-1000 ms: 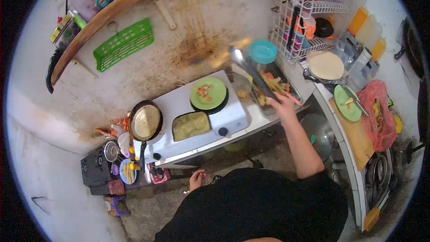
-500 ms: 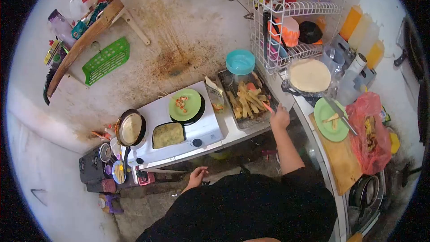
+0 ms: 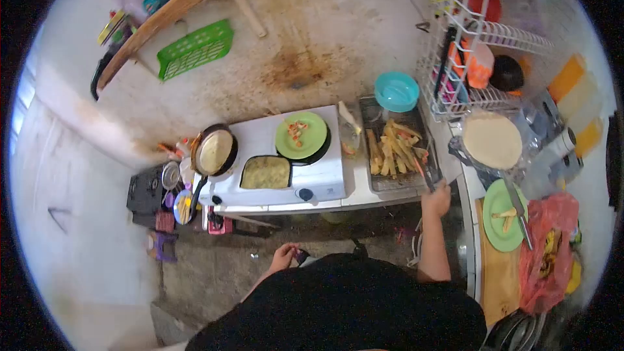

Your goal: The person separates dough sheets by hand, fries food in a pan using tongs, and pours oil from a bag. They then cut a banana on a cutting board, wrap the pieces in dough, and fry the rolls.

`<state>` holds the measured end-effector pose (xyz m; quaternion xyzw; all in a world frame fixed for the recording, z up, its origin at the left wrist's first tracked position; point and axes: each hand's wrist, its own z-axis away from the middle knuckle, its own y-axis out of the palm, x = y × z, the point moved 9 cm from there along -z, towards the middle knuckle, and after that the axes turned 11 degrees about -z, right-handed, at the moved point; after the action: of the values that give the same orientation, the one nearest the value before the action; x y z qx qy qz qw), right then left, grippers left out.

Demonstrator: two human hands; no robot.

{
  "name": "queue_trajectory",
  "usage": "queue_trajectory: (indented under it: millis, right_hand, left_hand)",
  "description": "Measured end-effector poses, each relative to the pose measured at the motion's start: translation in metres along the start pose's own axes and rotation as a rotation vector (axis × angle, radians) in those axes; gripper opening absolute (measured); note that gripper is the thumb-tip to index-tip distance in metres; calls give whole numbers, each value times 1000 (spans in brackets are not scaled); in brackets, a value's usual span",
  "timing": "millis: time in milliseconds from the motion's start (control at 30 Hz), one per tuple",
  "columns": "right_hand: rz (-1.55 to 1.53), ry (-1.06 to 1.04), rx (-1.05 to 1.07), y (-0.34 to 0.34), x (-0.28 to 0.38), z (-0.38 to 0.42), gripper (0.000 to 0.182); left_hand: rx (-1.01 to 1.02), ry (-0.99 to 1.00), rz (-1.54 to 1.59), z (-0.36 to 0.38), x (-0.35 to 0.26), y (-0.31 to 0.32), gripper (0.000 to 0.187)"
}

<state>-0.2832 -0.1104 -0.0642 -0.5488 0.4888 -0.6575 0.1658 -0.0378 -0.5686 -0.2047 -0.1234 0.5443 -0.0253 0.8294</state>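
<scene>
My right hand [image 3: 437, 200] is closed round what looks like a pair of tongs [image 3: 426, 174], at the right front corner of a wire-racked metal tray [image 3: 396, 185]. Golden fried rolls or strips [image 3: 393, 149] are heaped on that tray, just beyond the tongs. Low in front of my body, my left hand [image 3: 283, 257] hangs with loosely bent fingers and nothing visible in it. On the white stove [image 3: 266, 198] are a frying pan [image 3: 216, 151] with a pale round wrapper, a square pan [image 3: 266, 173] with yellowish-green contents, and a green plate [image 3: 301, 135] with red-orange bits.
A turquoise bowl [image 3: 396, 91] sits behind the tray, beside a white wire rack [image 3: 487, 29]. To the right are pale round wrappers [image 3: 493, 141], a green plate [image 3: 505, 224] with a knife [image 3: 518, 211] across it, a cutting board [image 3: 497, 292] and a red plastic bag [image 3: 549, 247].
The view has shifted, so the stove and tray appear farther right. My right hand has moved from the tray's right side toward its front corner, still gripping the tongs. My left hand remains low.
</scene>
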Motion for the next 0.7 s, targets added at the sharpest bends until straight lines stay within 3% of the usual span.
queue_trajectory:
  millis: [33,167,200,267,433,567,700]
  right_hand:
    - [5,25,37,-2,-3,4,54]
    - [-32,-199,-214,-31,2,30,47]
    - [-46,-253,-247,-39,7,36,47]
    - [-83,-345,-321,-55,22,52,47]
    - [-284,-651,-205,-47,108,86,45]
    - [-105,-738,134,28,207,93,46]
    - [172,-792,238,94,289,86,45]
  left_hand:
    - [6,-5,13,1,4,0,20]
    - [62,-100,-16,-6,-18,-1,20]
    - [65,6,88,-12,-14,-2,19]
    - [60,-49,59,-12,-23,-8,19]
    - [104,-22,41,-29,-23,-29,20]
    - [151,10,-61,-53,-14,-55,21]
    - [140,17,-14,-67,-18,-98,21]
